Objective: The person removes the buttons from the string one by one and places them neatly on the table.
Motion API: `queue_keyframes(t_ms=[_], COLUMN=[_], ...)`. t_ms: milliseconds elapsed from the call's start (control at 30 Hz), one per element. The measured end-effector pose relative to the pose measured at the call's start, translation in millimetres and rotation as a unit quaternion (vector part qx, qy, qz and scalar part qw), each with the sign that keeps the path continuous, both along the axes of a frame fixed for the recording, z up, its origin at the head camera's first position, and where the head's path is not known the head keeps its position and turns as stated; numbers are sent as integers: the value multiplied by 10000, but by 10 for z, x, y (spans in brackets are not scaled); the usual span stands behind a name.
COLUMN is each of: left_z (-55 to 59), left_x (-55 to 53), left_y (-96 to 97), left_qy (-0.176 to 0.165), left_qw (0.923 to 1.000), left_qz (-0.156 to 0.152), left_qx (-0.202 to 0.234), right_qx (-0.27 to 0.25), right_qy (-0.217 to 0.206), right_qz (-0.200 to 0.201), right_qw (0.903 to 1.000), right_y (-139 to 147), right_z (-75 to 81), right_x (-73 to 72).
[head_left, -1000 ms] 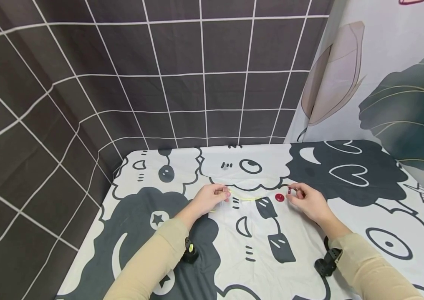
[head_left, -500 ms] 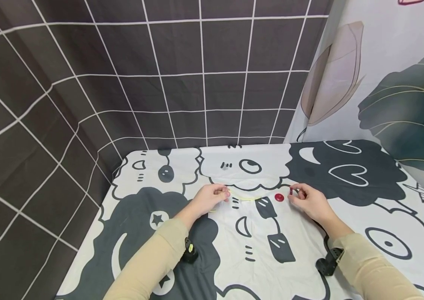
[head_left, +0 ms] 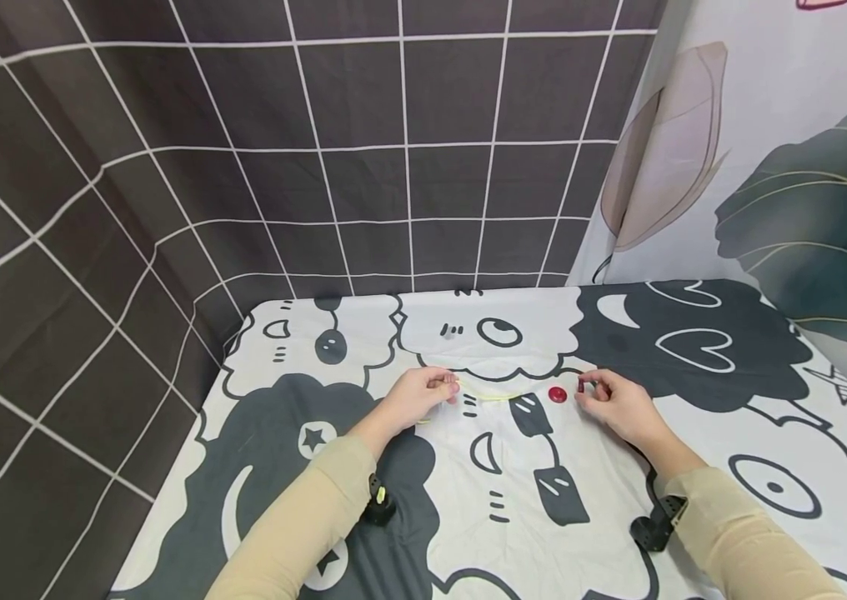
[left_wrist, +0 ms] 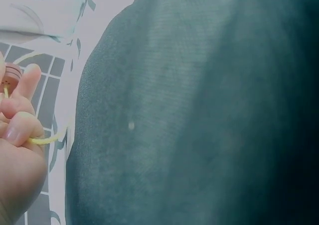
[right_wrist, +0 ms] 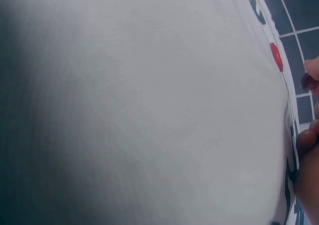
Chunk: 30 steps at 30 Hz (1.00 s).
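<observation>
In the head view, my left hand point(head_left: 416, 396) pinches a thin yellow cord point(head_left: 498, 399), which runs rightward in a loose curve over the cloth. The left wrist view shows a ridged reddish-brown button-like disc point(left_wrist: 11, 76) with small holes among the fingers, and the cord point(left_wrist: 45, 141) meets it and comes out past the thumb. My right hand point(head_left: 622, 404) holds a small dark red button point(head_left: 581, 384) on edge between thumb and fingertips. A second, round red button point(head_left: 558, 395) lies just left of these fingertips, close to the cord's right end.
The bed-like surface is spread with a black-and-white cartoon-print cloth point(head_left: 468, 483). A dark curtain with white grid lines point(head_left: 356, 192) hangs behind and along the left. At the right hangs a pale leaf-patterned curtain point(head_left: 784, 100).
My right hand has shifted very slightly right with the dark red button. The left hand, the cord and the round red button stay nearly where they were.
</observation>
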<state>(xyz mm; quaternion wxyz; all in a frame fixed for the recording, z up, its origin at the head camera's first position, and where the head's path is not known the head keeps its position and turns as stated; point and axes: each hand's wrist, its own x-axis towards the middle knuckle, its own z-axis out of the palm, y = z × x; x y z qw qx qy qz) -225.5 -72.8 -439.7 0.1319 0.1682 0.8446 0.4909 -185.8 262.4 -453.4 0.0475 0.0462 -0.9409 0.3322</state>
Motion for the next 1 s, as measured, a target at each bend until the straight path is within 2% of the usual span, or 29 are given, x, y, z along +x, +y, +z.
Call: queue_keyframes(t_ms=[433,1000], left_z=[-16,-21], left_x=[-9,-16], left_y=[-1,-4], left_qy=[27,13], left_qw=[10000,10000], left_qz=[-53,-77], left_qx=[-41,-56], right_qx=[5,420], right_qy=[-78,233], right_qz=[197,262], right_qw=[9998,9985], right_y=[-3,28], right_z=[10,-46], right_x=[2,-19])
